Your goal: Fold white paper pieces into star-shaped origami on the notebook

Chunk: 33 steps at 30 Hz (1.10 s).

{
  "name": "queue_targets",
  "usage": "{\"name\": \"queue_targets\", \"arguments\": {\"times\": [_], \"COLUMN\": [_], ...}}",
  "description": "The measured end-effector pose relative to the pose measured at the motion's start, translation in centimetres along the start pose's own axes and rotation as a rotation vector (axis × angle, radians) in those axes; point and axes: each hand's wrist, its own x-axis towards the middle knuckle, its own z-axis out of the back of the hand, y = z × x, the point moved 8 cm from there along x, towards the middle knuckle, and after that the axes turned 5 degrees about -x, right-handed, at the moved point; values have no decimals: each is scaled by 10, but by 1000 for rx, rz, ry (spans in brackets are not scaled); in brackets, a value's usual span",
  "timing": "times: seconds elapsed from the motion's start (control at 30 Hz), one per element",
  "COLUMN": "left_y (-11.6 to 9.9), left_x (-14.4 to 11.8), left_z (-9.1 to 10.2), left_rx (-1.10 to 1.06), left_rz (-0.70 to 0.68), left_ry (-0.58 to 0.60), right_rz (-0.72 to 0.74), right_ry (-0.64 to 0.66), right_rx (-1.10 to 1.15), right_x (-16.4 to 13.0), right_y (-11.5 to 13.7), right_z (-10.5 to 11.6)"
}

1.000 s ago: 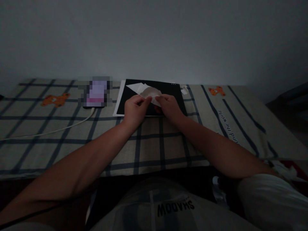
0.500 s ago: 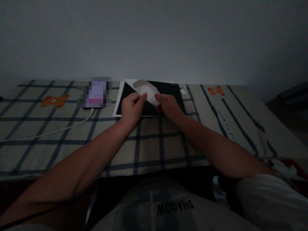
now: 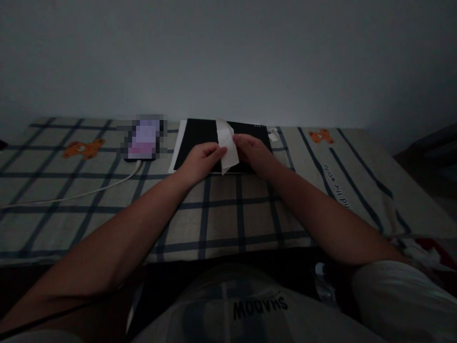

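Note:
A folded piece of white paper [image 3: 227, 143] is held between both hands, above a flat black folder or notebook [image 3: 200, 136]. My left hand [image 3: 204, 159] pinches the paper's left edge between thumb and fingers. On the opposite edge, my right hand [image 3: 252, 151] grips it the same way, with some fingertips hidden behind it. The paper stands narrow and upright, its lower end coming to a point near the folder's front edge. White sheets [image 3: 177, 147] stick out from under the folder on its left side.
A phone [image 3: 144, 138] with a blurred screen lies to the left, a white cable [image 3: 107, 189] plugged into it. A small white scrap [image 3: 273, 135] lies right of the folder. The checked tablecloth [image 3: 221, 224] reaches back to a plain wall [image 3: 228, 57].
The paper has turned from a slanted, wider shape to a narrow upright one. My left hand has shifted slightly right and lower. The folder's upper left corner, formerly under white, now shows black.

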Motion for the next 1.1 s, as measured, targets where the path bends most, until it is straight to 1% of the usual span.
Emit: {"name": "queue_targets", "arguments": {"times": [0.2,0.4,0.53,0.6,0.73,0.83,0.93,1.03,1.1], "left_y": [-6,-14,-15,-15,-11,-6,0,6,8], "left_x": [0,1,0,0,-1,-2,0,1,2], "left_z": [-2,-7,-7,-3,7,10,10,8,7], "left_rx": [145,266,321,315,149,98,77,82,95], "left_rz": [-68,-144,-172,-154,-48,23,69,103,113], "left_ry": [69,137,129,83,-46,-100,-83,-12,31], "right_rz": [-4,-27,-20,4,37,31,6,-19,-13], "right_ry": [71,43,15,-4,-29,-30,-27,-37,-42], "right_rx": [-19,-1,-43,-101,-211,-236,-212,-141,-142], "right_x": [-1,-5,-5,-4,-5,-6,-5,-3,-3], "right_y": [-3,2,4,5,5,4,5,7,11], "right_z": [0,-2,0,3,6,6,8,14,19]}}
